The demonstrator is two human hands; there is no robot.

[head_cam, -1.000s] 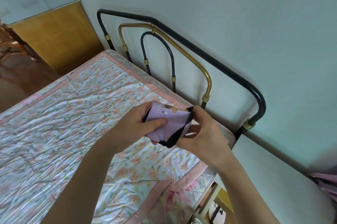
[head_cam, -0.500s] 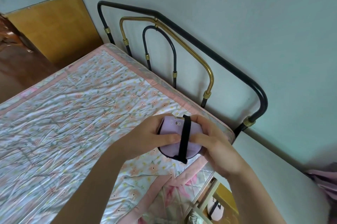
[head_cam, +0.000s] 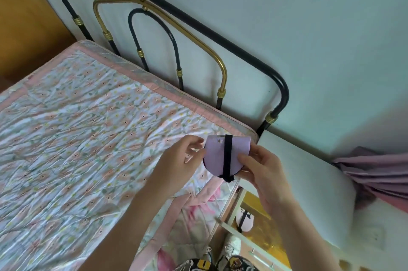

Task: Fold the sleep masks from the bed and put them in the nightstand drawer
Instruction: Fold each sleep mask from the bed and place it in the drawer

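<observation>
Lilac fabric, folded into a rounded half-moon with a black elastic strap (head_cam: 227,158) running down its middle, sits pinched at its right edge by the right hand (head_cam: 262,173), thumb on the front face and fingers behind. This folded sleep mask (head_cam: 217,160) is held in the air above the near corner of the bed, its flat folded edge uppermost and its curved edge hanging down, where the strap ends in a small loop. The left hand (head_cam: 176,164) is just beside the mask's left edge, fingers loosely spread and curled, their tips close to or barely touching the fabric; it does not grip it. Under both hands lies a crumpled floral quilt (head_cam: 88,138) with a pink border, covering the mattress up to a metal headboard (head_cam: 176,27) of black and brass tubes that stands against a pale wall (head_cam: 309,27). To the right of the bed corner is the white top of the nightstand (head_cam: 309,182), with a mauve cloth (head_cam: 375,173) draped at its far right side. Below the right forearm the nightstand drawer (head_cam: 260,215) stands open, yellow-brown inside, and a second sleep mask (head_cam: 244,220), pale pink with a black strap, lies in it. At the bottom edge, patterned shoes (head_cam: 216,264) show on the floor. A wooden cabinet (head_cam: 26,23) stands at the upper left, beyond the bed.
</observation>
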